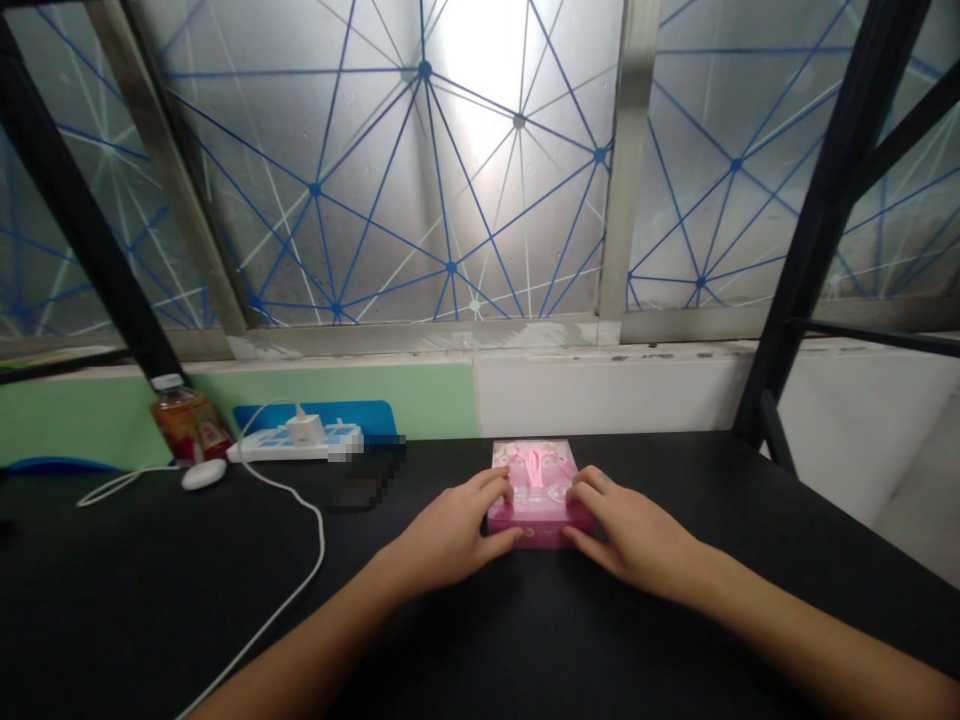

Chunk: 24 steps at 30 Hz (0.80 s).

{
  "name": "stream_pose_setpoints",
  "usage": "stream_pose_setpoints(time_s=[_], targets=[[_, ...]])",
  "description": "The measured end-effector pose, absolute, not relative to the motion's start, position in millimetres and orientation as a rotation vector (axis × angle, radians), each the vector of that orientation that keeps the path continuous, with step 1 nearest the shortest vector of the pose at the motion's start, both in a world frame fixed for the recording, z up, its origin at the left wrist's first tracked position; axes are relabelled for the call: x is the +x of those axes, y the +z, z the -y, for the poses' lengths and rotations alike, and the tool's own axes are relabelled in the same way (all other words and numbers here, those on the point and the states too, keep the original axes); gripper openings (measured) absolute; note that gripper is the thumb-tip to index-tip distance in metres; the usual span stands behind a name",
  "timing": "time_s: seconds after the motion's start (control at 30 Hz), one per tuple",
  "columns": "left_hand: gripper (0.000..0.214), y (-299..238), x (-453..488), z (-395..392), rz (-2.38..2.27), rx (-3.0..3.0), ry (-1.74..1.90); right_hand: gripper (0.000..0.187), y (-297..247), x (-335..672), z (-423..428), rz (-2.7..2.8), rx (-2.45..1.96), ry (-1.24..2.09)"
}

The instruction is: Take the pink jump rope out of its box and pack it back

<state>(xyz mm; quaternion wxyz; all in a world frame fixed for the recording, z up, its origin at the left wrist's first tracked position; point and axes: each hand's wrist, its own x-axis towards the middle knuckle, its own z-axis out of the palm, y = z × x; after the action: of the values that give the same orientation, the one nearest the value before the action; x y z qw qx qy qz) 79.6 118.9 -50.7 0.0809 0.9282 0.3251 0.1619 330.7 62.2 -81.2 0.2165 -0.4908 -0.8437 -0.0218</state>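
A pink box (536, 505) with a pale printed top lies flat on the black table, a brighter pink shape showing on its upper face. My left hand (469, 520) grips its left side, thumb along the front edge and fingers bent over the top. On the opposite side, my right hand (615, 525) holds the box the same way, its thumb at the front right corner. What the box contains cannot be made out.
A white power strip (259, 445) with a plugged-in charger (305, 430) stands at the back left. A white cable (319, 540) runs forward from it. Nearby are a bottle (187, 420) and a white oval object (204, 474). Black frame posts (810, 220) rise at both sides before the window.
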Motion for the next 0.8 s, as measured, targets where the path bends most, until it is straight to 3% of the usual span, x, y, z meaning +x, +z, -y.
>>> stream_pose_setpoints(time_s=[0.2,0.63,0.8], targets=[[0.038,-62.0,83.7,-123.9,-0.947,2.729,0.537,0.023,-84.9,337.6,-65.4,2.283,-1.317,0.120],[0.024,-62.4,83.4,-122.9,-0.901,2.679,0.605,0.024,-83.5,340.4,-62.0,2.221,-1.265,0.241],[0.041,-59.6,77.9,-126.1,-0.911,2.550,0.562,0.035,-75.2,343.6,-59.8,2.259,-1.171,0.346]])
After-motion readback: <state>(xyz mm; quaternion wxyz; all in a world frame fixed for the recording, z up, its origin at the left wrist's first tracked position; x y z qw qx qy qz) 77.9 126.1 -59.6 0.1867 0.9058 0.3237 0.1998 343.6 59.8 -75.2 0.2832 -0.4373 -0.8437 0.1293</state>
